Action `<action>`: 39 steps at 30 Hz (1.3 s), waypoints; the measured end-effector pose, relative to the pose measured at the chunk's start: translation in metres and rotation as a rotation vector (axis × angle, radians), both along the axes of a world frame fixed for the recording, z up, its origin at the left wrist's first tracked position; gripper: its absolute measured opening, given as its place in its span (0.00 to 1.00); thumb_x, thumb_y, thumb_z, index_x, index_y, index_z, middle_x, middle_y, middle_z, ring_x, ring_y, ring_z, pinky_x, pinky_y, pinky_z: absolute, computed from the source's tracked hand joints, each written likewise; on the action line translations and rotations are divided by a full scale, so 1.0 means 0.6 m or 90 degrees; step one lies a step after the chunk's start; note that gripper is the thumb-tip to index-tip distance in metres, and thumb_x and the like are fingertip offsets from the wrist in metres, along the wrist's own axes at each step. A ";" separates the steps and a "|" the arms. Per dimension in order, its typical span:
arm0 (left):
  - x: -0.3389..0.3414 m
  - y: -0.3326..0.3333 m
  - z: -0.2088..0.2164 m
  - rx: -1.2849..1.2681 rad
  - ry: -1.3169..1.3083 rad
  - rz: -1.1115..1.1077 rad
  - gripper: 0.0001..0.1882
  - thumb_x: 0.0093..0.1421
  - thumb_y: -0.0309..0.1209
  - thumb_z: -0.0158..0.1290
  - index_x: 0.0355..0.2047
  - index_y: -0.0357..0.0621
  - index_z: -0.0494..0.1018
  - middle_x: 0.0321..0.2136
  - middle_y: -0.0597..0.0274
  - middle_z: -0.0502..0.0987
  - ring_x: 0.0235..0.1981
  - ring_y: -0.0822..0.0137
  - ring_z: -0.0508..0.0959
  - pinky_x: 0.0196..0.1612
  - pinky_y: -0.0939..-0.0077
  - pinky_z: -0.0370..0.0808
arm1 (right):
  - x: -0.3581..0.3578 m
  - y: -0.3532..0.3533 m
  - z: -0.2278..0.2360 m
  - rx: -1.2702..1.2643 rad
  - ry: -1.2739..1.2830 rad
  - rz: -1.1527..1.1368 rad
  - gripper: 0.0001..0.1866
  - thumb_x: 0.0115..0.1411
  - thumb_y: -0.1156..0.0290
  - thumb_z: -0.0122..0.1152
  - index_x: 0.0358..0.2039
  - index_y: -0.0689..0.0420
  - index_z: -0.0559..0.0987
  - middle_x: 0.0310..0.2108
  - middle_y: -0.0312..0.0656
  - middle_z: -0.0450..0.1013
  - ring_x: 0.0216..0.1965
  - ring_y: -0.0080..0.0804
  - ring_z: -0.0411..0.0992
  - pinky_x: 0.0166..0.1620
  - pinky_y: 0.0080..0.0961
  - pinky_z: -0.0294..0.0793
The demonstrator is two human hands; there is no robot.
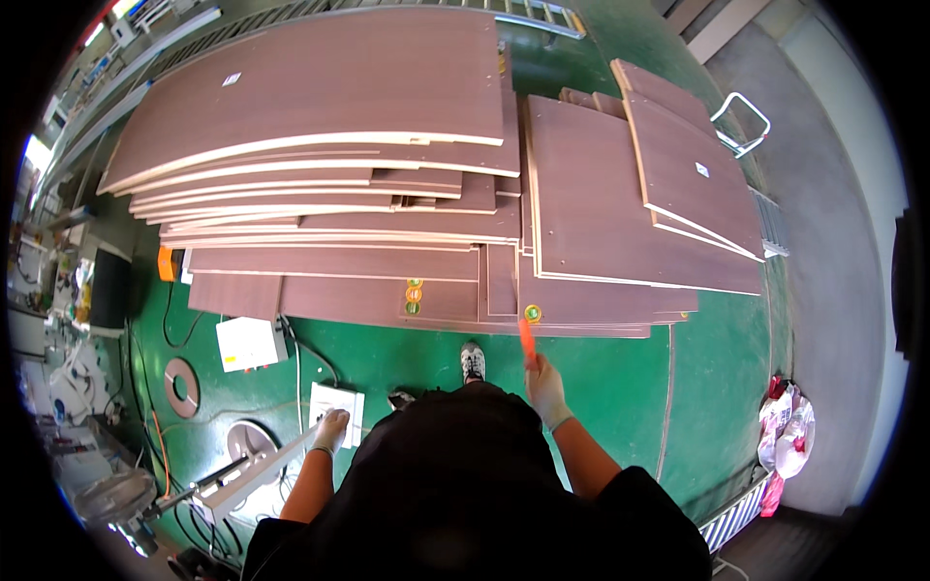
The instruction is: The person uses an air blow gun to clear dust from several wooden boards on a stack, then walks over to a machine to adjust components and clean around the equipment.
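My right hand (547,392), in a pale glove, is closed round a slim orange tool (527,341). Its far end points at the near edge of the brown panels, close to a round yellow-green sticker (533,313); the kind of tool is not clear. My left hand (332,430), also gloved, is closed at the upper end of a grey metal bar (257,474), beside a white box (349,399) on the floor. In front of me lies a big uneven stack of brown panels (320,87) with pale edges. More brown panels (620,194) are piled to its right.
A white control box (250,345) with cables stands by the stack's near left corner. A brown ring (181,387) lies on the green floor (610,407). At the far right are a white metal frame (744,126) and plastic bags (787,431). Machinery lines the left.
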State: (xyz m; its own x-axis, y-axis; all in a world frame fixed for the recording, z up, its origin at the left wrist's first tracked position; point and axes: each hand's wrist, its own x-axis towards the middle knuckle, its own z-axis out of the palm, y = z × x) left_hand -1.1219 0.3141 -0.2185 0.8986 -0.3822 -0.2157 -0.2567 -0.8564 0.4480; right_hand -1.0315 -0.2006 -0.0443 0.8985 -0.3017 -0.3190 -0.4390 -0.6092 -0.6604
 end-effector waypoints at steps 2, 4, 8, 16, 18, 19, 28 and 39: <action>0.018 0.004 -0.010 -0.095 0.126 0.160 0.13 0.61 0.30 0.48 0.44 0.39 0.74 0.42 0.47 0.78 0.48 0.49 0.76 0.52 0.62 0.73 | -0.032 0.006 0.012 0.041 0.004 -0.011 0.18 0.68 0.55 0.47 0.43 0.58 0.75 0.32 0.57 0.75 0.36 0.63 0.72 0.37 0.50 0.72; 0.054 -0.022 0.007 -0.234 0.310 0.388 0.22 0.64 0.43 0.48 0.47 0.35 0.74 0.46 0.46 0.78 0.51 0.49 0.75 0.55 0.65 0.70 | -0.064 -0.014 0.017 0.079 -0.014 -0.099 0.17 0.68 0.57 0.48 0.41 0.58 0.74 0.29 0.53 0.75 0.30 0.55 0.74 0.32 0.46 0.72; 0.044 0.005 -0.052 -0.243 0.367 0.383 0.20 0.65 0.40 0.45 0.49 0.38 0.74 0.49 0.45 0.76 0.53 0.48 0.73 0.57 0.63 0.69 | -0.065 -0.077 0.086 0.321 -0.078 -0.310 0.14 0.69 0.58 0.48 0.38 0.57 0.72 0.19 0.37 0.67 0.16 0.26 0.67 0.19 0.28 0.66; 0.039 -0.007 -0.066 -0.094 0.317 0.106 0.11 0.60 0.25 0.44 0.41 0.42 0.73 0.42 0.46 0.78 0.47 0.46 0.77 0.51 0.56 0.75 | -0.046 -0.135 0.233 0.303 -0.112 -0.390 0.22 0.70 0.49 0.43 0.36 0.58 0.70 0.16 0.30 0.61 0.12 0.18 0.60 0.16 0.18 0.61; 0.042 0.001 -0.071 -0.002 0.256 -0.022 0.12 0.60 0.25 0.43 0.41 0.42 0.73 0.43 0.48 0.78 0.48 0.47 0.76 0.52 0.57 0.74 | -0.041 -0.140 0.241 0.314 -0.129 -0.411 0.23 0.70 0.49 0.43 0.36 0.58 0.70 0.15 0.30 0.60 0.12 0.18 0.60 0.16 0.18 0.61; 0.031 0.013 -0.090 -0.053 0.365 0.133 0.12 0.59 0.24 0.44 0.42 0.42 0.73 0.44 0.49 0.77 0.49 0.48 0.75 0.54 0.58 0.73 | -0.024 -0.138 0.242 0.328 -0.136 -0.405 0.23 0.70 0.49 0.44 0.36 0.58 0.71 0.15 0.30 0.60 0.12 0.18 0.60 0.16 0.18 0.61; 0.040 -0.005 -0.080 0.007 0.231 0.006 0.14 0.64 0.32 0.42 0.43 0.40 0.74 0.44 0.47 0.78 0.50 0.49 0.76 0.55 0.61 0.72 | 0.043 -0.191 0.200 0.244 -0.121 -0.359 0.26 0.69 0.46 0.45 0.34 0.60 0.72 0.15 0.30 0.61 0.11 0.19 0.60 0.15 0.20 0.62; 0.061 -0.019 -0.117 -0.197 0.327 0.284 0.19 0.65 0.39 0.44 0.44 0.39 0.76 0.45 0.48 0.78 0.50 0.50 0.75 0.55 0.62 0.70 | 0.274 -0.303 0.144 0.340 -0.171 -0.356 0.28 0.66 0.43 0.48 0.34 0.61 0.73 0.13 0.33 0.62 0.09 0.24 0.60 0.13 0.24 0.60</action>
State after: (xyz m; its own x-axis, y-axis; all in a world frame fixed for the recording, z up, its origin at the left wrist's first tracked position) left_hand -1.0856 0.3025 -0.2889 0.7972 -0.1160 -0.5924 0.3930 -0.6452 0.6552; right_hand -0.8673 -0.3826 0.0422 0.7268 -0.5960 -0.3414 -0.3701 0.0789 -0.9256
